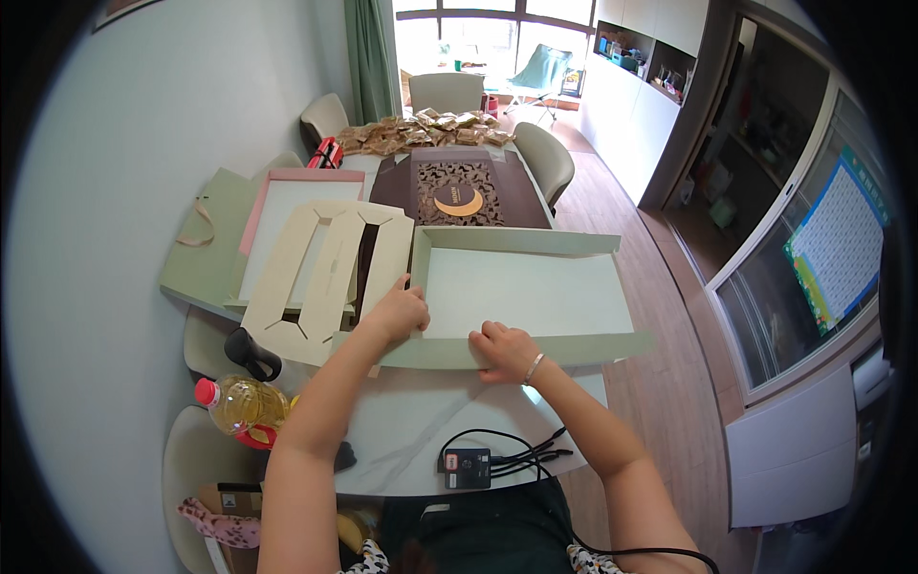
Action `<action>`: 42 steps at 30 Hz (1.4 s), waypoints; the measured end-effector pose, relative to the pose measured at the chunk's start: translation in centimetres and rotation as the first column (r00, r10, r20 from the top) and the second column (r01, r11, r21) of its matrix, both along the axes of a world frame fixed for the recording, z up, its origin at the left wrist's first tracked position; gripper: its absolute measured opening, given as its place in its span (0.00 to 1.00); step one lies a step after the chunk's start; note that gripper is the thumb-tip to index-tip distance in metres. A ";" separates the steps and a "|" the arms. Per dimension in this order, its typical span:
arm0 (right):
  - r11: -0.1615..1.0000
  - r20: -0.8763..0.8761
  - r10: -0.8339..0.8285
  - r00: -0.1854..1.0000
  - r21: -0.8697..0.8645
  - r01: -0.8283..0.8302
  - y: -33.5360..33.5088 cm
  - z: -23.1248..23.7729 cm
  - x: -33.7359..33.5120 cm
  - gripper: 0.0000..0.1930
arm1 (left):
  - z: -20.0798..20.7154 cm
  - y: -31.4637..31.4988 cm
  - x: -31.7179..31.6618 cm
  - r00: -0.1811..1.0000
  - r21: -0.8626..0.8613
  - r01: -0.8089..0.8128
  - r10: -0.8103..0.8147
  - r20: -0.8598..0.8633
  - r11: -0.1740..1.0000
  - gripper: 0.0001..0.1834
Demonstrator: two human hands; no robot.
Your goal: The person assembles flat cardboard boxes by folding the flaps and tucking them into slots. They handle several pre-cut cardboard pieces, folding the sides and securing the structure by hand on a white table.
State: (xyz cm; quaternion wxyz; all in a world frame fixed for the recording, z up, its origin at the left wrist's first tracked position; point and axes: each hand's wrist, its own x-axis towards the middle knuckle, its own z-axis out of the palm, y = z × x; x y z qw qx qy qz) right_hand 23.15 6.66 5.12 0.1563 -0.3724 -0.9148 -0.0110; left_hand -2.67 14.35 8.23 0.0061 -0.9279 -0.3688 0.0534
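Note:
In front of me on the table lies a shallow pale green cardboard box [535,287] with a white inside. Its near wall [574,348] leans outward, with an end sticking out at the right. My left hand [404,308] is closed on the box's left wall near the front corner, index finger pointing along it. With fingers curled over the near wall, my right hand [504,352] grips it right of that corner. A cream cardboard insert [325,273] with long slots lies just left of the box, partly behind my left forearm.
A pink-edged tray [298,175] and a green gift bag [206,230] lie left. Beyond the box are a dark patterned box [459,191] and heaped small packets [430,129]. An oil bottle [244,404] stands at left; a black device with cables [469,469] sits near me.

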 end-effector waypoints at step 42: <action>0.995 -0.342 -0.093 0.935 0.007 0.101 0.4 -3.6 1.8 0.10 | -3.7 -6.4 4.7 0.800 -0.250 -0.115 0.239 0.550 0.961 0.07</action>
